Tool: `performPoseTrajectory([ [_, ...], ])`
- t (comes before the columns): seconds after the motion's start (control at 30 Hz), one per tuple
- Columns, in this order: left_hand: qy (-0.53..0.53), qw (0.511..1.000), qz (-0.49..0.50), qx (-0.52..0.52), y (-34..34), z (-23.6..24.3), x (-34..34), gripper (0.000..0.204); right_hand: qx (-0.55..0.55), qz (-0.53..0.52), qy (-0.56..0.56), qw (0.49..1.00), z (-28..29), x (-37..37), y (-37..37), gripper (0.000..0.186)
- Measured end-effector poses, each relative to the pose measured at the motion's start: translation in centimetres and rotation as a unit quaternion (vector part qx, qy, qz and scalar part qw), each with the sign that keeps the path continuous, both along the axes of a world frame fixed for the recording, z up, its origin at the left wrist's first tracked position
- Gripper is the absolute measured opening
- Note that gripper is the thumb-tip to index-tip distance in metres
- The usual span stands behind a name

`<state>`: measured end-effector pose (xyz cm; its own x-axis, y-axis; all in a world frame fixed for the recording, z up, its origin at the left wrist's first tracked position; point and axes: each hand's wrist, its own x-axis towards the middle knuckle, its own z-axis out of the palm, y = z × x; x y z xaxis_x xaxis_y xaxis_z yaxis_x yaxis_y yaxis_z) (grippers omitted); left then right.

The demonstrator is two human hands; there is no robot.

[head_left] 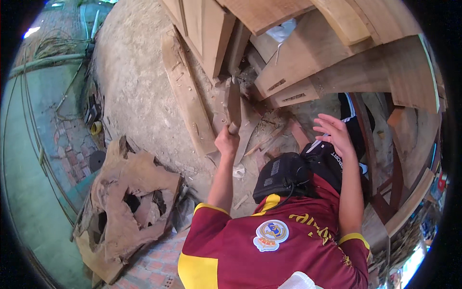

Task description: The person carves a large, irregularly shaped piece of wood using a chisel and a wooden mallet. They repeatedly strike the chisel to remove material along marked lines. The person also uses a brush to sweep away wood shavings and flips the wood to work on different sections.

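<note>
My left hand (226,143) is closed round the handle of a wooden mallet (233,103). The mallet's block-shaped head points away from me, close to the lower end of an upright wooden panel (207,36). With fingers spread and nothing in them, my right hand (335,134) hovers over my dark trouser leg. Just beyond it lie wide boards (308,62) with slots cut near their ends. A long, worn timber (187,91) rests on the ground left of the mallet.
On the left, a large gnarled wood slab (130,192) with holes lies over red bricks (156,262). Wood chips and scraps litter the ground round the panel's foot. More planks (409,202) lean along the right side. A black bag (281,176) hangs at my waist.
</note>
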<state>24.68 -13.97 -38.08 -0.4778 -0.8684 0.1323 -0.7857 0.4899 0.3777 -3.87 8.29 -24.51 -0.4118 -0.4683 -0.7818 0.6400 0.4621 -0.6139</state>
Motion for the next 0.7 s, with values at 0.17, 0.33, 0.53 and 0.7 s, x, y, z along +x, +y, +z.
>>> performPoseTrajectory([
  [0.17, -0.079, 0.988, -0.058, 0.122, 4.1, -4.6, -1.9, 0.023, 0.008, 0.008, 0.033, 0.999, -0.7, 0.2, 0.0, 0.052],
  [0.33, -0.083, 0.983, -0.069, 0.151, 6.5, -6.2, -4.2, 0.016, 0.039, 0.098, 0.019, 0.994, -0.3, 0.2, -1.2, 0.052],
  [0.53, -0.077, 0.975, -0.072, 0.195, 5.8, -4.8, -5.1, 0.019, 0.079, 0.335, -0.025, 0.939, -1.7, -0.7, -6.4, 0.063],
  [0.7, -0.067, 0.976, -0.027, 0.206, 6.4, -4.2, -5.1, 0.027, 0.069, 0.388, -0.037, 0.918, -5.7, 0.4, -10.4, 0.076],
])
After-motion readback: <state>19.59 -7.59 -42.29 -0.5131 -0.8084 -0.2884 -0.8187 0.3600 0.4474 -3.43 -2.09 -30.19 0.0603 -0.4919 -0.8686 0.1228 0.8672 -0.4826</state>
